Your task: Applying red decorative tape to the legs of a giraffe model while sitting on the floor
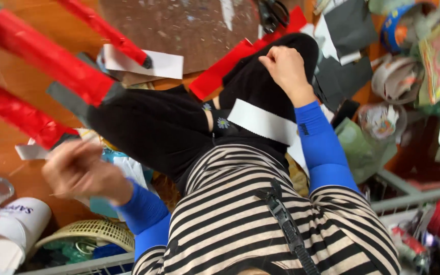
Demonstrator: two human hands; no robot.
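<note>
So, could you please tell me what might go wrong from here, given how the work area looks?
1. The scissors lie on the floor just beyond the knee that the right hand rests on; a blind reach could meet the blades.
2. The left hand is blurred, moving close to the red-wrapped frame, and might knock it.
3. The white paper strip lies loose on the lap and may slide off.

Paper strip (pixel 262 121) across lap, scissors (pixel 272 14) on floor beyond knees.
</note>
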